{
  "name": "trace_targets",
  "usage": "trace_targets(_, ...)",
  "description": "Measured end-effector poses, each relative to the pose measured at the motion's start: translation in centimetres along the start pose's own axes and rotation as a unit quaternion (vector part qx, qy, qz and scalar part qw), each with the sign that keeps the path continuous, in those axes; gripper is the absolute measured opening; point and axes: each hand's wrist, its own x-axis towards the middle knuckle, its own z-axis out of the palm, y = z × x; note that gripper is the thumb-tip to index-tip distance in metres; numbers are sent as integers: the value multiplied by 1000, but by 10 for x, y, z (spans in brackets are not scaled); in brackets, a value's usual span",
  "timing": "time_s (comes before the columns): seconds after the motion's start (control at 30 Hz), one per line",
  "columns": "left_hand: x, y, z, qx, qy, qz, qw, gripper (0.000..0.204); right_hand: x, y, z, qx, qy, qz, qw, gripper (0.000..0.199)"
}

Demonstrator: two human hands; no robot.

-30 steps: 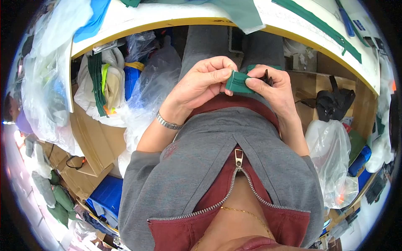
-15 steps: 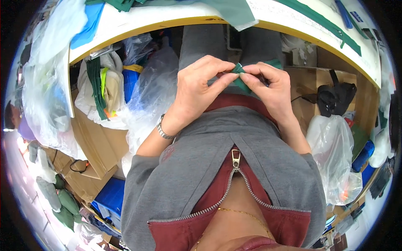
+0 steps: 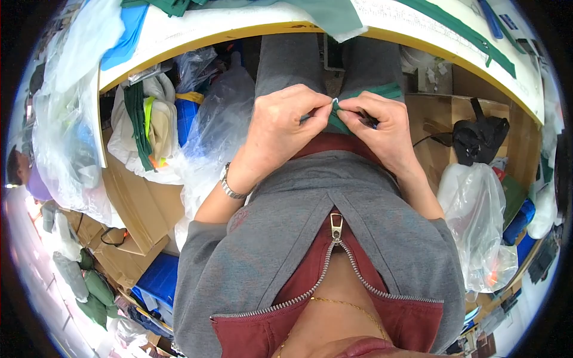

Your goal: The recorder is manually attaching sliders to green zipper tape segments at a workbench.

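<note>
Both my hands meet above my lap, fingers closed in a pinch. A narrow green fabric strip (image 3: 338, 123) hangs below the fingertips, and more green strip (image 3: 385, 91) lies over my right thigh. My right hand (image 3: 385, 122) grips the strip near its end. A dark slim object (image 3: 371, 124) shows beneath its curled fingers, too hidden to name. At the strip's end a tiny white bit (image 3: 335, 102) sticks up beside my left hand (image 3: 286, 116). Whether the left fingertips hold that bit or the cloth is too small to tell.
Ahead, a white table (image 3: 197, 27) with a yellow edge bears green and blue cloth pieces. Clear plastic bags (image 3: 218, 113) hang at left above cardboard (image 3: 140, 209). On the right are a black bag (image 3: 479, 136) and a clear plastic sack (image 3: 477, 221).
My fingertips have shifted slightly left and down. The green piece between them has turned, a white bit now shows at its end, and more strip is visible over my right thigh.
</note>
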Motion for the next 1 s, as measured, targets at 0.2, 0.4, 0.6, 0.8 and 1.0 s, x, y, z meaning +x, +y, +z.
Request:
trace_targets(0.2,3,0,-4,-28,-32,-25,999,5,1,1,0,-10,-19,-14,1000,16)
trace_targets(0.4,1,5,-3,-92,-1,-97,991,3,2,10,-1,89,-32,6,996,12)
trace_targets(0.6,-4,8,0,-104,44,-53,992,3,2,18,-2,217,-66,21,974,9)
trace_targets(0.8,-7,8,4,-103,84,-10,991,4,1,28,2,262,-70,-1,963,6)
trace_targets(1.0,-10,7,8,-215,116,-93,965,5,-2,26,3,298,-39,-6,954,6)
